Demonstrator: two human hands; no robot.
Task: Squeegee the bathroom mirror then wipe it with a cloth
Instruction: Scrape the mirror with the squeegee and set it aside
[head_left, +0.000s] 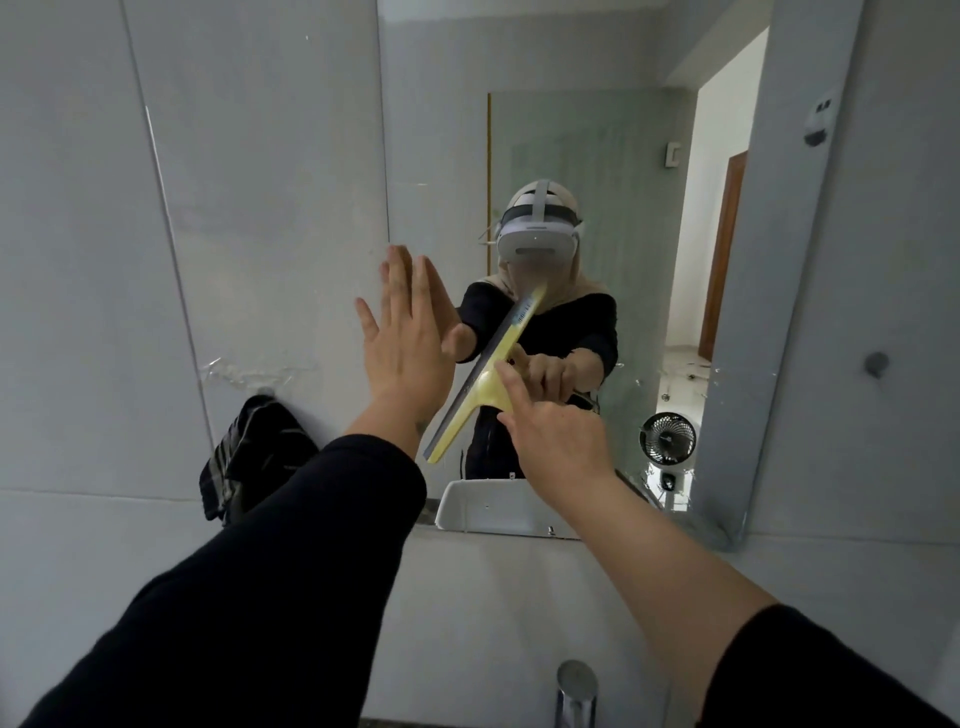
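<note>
While right hand (550, 436) apparently gripping squeegee (488, 379)

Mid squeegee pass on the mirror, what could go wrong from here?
1. The left hand lies flat against the mirror, so it may leave prints on the glass.
2. The squeegee sits tilted in the right hand, so its blade may skip and streak.
3. The dark cloth hangs by the left sleeve, which might knock it down.

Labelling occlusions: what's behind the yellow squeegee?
Behind the yellow plastic squeegee is the wall mirror, showing the person's reflection. The blade hides its strip of glass. The right hand covers the handle; the flat left hand is beside it.
</note>
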